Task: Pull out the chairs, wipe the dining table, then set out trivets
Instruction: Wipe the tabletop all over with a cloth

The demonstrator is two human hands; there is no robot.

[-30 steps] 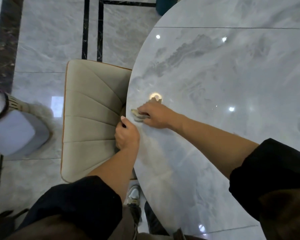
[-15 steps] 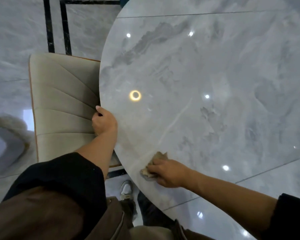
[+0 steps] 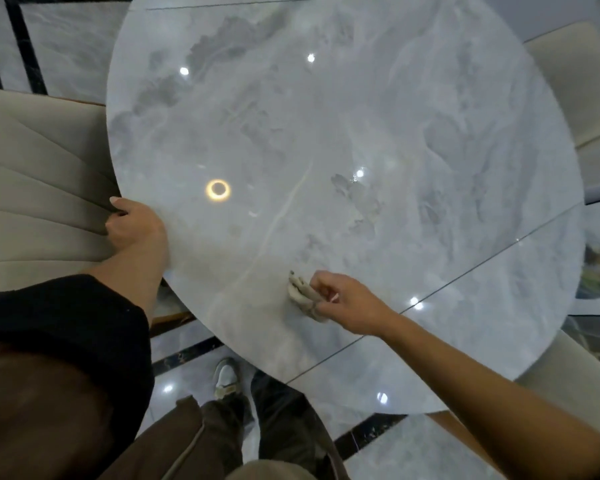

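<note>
Partly hidden: left hand clasped over counter rim, fingertips unseen; right hand closed round crumpled cloth.

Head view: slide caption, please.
Right hand presses crumpled beige cloth on round grey marble table; left hand grips its edge.

I stand in the dining area of a home: a round dining table with a glossy grey marble-look top fills the middle. A cushioned cream chair is drawn up close at its left and a second chair stands at the far right. The floor is polished pale stone-look tile with a black inlay border, and small ceiling lights, one a ring light reflection, shine back from the tabletop.
</note>
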